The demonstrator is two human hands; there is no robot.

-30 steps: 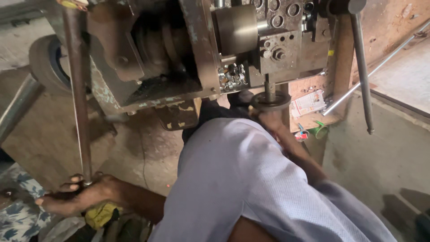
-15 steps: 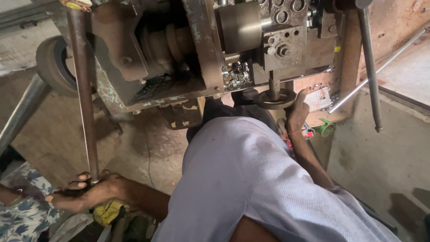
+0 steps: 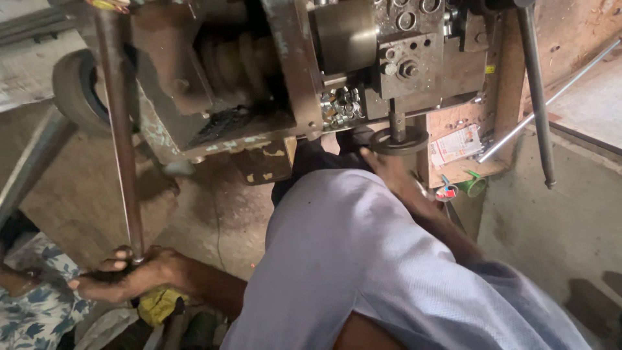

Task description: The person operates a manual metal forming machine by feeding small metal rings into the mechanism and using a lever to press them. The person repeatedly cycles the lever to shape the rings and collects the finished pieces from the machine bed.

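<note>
My left hand (image 3: 129, 275) grips the lower end of a long rusty rod (image 3: 120, 129) that rises to the top of a large worn metal machine (image 3: 291, 78). My right hand (image 3: 389, 172) reaches up under the machine, and its fingers hold the rim of a dark round handwheel (image 3: 402, 139) on a short vertical shaft. My pale lilac clothing (image 3: 363, 259) fills the lower middle and hides most of my right arm. A heap of small shiny nuts (image 3: 340, 107) lies on a ledge of the machine just above the wheel.
A rubber tyre (image 3: 74, 91) sits at the machine's left. A dark lever (image 3: 534, 91) and a thin steel bar (image 3: 551, 97) hang at the right. A paper packet (image 3: 457, 144) and a green item (image 3: 473, 185) lie nearby. Another person's floral cloth (image 3: 32, 298) and a yellow rag (image 3: 159, 304) are lower left.
The view has drifted slightly. My right hand has shifted along the handwheel's rim, to the right and then back left. My left hand stays on the rod's lower end.
</note>
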